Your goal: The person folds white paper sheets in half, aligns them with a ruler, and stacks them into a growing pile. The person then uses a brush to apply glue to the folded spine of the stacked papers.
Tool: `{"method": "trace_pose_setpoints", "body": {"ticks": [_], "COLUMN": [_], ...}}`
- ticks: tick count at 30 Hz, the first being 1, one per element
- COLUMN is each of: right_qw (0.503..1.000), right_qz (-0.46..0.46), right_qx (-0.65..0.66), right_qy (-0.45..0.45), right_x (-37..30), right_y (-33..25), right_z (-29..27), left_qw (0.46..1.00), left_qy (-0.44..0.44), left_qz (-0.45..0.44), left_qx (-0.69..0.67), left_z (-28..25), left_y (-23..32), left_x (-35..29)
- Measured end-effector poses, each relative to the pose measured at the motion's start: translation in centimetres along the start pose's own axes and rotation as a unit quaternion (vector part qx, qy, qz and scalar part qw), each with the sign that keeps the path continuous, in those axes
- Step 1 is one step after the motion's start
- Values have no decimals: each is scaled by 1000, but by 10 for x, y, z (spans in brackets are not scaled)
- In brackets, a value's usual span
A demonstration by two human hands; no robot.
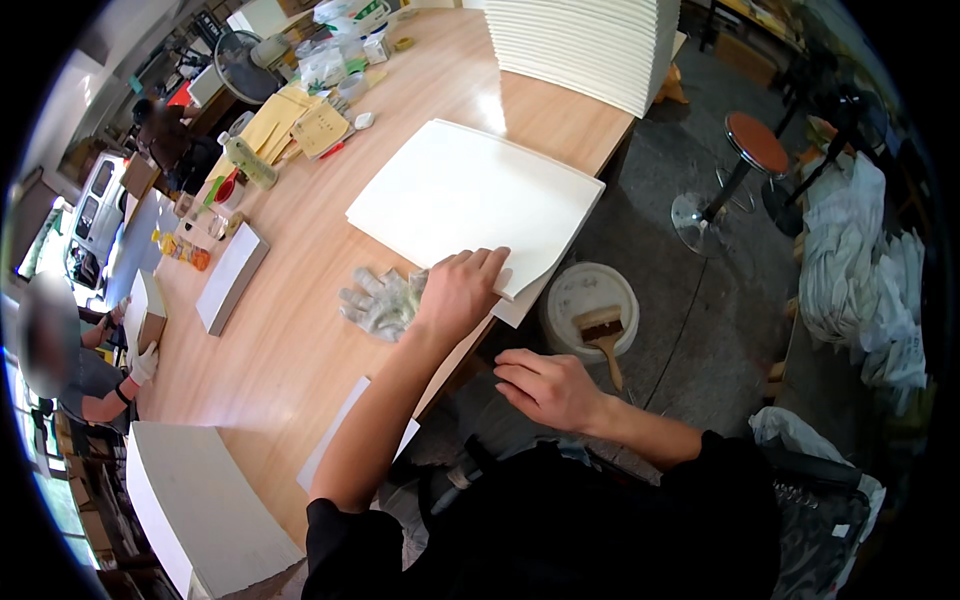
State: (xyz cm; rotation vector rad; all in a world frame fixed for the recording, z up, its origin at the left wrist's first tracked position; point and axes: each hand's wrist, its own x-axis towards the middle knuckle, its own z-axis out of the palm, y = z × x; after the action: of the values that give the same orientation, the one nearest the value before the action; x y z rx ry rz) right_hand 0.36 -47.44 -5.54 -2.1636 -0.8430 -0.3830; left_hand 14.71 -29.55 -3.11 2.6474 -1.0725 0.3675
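Note:
A stack of large white sheets [470,190] lies on the wooden table near its right edge. At the stack's near corner my left hand [462,292] is closed on the edge of a white sheet, which bends upward there. My right hand [550,388] hovers off the table edge, nearer to me, its fingers loosely bent and slightly apart. Nothing shows in it, though its palm is hidden. A grey-white work glove [378,302] lies beside my left hand. Under the stack's near corner, a small piece of white sheet [512,312] sticks out past the table edge.
A white bucket [560,300] with a wide brush [600,325] across it stands below the table edge. A tall white stack [580,50] is at the far end. Bottles and yellow papers [275,125] lie far left. A gloved co-worker [95,350] handles a box. A stool [755,142] stands right.

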Motion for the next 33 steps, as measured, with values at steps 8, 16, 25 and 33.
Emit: {"method": "trace_pose_setpoints", "body": {"ticks": [8, 16, 25, 33], "right_qw": [980, 955, 914, 647], "right_qz": [137, 165, 361, 395], "right_qx": [-140, -243, 170, 652], "right_qy": [-34, 42, 67, -12], "right_x": [32, 51, 50, 70], "right_y": [41, 93, 94, 19], "right_z": [-17, -41, -46, 2], "left_qw": [995, 958, 743, 831], "left_qy": [28, 103, 191, 138], "left_qz": [-20, -159, -302, -156], "left_qx": [-94, -216, -566, -516], "left_z": [-4, 4, -74, -190], "left_y": [-11, -13, -70, -88], "left_x": [2, 2, -23, -133]}}
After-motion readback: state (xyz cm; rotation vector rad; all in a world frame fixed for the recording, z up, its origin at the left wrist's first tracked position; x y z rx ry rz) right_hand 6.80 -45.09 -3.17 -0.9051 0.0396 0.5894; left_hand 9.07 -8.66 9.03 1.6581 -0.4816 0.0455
